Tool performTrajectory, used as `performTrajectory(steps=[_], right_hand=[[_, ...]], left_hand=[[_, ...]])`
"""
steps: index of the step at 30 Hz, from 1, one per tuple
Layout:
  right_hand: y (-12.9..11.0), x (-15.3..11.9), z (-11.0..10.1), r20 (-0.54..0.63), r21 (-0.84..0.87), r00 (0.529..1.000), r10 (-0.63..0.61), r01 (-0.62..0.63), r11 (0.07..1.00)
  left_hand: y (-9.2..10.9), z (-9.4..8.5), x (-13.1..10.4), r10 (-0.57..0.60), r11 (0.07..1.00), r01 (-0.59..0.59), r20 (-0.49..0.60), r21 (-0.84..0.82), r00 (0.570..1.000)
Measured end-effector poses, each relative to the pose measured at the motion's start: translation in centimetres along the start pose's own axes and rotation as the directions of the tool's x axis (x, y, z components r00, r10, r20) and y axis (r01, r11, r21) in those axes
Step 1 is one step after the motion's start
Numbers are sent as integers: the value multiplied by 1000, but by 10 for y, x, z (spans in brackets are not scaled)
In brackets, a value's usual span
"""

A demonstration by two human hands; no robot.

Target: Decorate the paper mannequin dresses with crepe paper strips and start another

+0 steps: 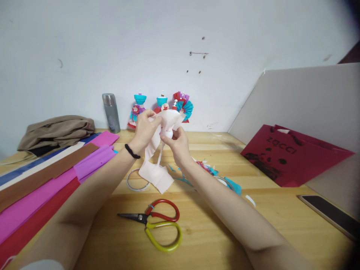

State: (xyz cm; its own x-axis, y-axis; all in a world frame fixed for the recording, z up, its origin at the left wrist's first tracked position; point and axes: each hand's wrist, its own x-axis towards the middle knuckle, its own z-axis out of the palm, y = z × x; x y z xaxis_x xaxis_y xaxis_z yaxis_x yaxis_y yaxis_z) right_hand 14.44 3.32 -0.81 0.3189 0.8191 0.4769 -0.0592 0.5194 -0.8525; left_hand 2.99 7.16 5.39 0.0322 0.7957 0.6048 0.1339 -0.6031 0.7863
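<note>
My left hand (146, 129) pinches a strip of pale pink crepe paper (170, 118) near its upper edge. A long tail of this paper hangs below and rests on the table. My right hand (178, 145) has its fingers closed around a small white form (168, 134), which the paper partly covers. The form's exact shape is hidden by paper and fingers. Below my hands lie scissors (143, 218) with one red and one yellow handle, blades pointing left. A roll of tape (135, 186) lies flat beside the hanging paper.
Several small crepe-paper-dressed figures (140, 99) stand against the wall by a grey flask (111, 112). Folded coloured paper (42, 183) and brown cloth (59, 129) lie left. Blue scraps (233, 185), a red bag (292, 157) and a phone (329, 213) are right.
</note>
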Motion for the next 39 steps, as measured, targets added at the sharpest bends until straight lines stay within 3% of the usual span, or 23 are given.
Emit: performTrajectory(steps=[5,8,11,15,21,33,39], right_hand=[[-1,10,-9,87,51,995,41,-46,998],[-2,15,-15,115,30,993,23,-26,999],[-5,18,-18,105,29,994,13,-16,999],[-7,19,-20,79,28,996,35,-38,999],[-7,21,-20,79,45,996,37,-41,998],[-11,17,-20,221,11,974,39,-42,999],[-7,16,-17,213,32,976,55,-63,997]], left_hand=[[12,-23,7,-73,993,88,184,-73,980],[25,-39,8,-101,994,111,328,-10,939],[33,-48,8,-129,992,116,384,57,914],[36,-52,8,-104,991,60,405,119,908],[34,-57,12,-64,968,-24,336,251,940],[35,-59,11,-81,980,15,330,199,941],[36,-59,12,-113,971,22,375,240,920]])
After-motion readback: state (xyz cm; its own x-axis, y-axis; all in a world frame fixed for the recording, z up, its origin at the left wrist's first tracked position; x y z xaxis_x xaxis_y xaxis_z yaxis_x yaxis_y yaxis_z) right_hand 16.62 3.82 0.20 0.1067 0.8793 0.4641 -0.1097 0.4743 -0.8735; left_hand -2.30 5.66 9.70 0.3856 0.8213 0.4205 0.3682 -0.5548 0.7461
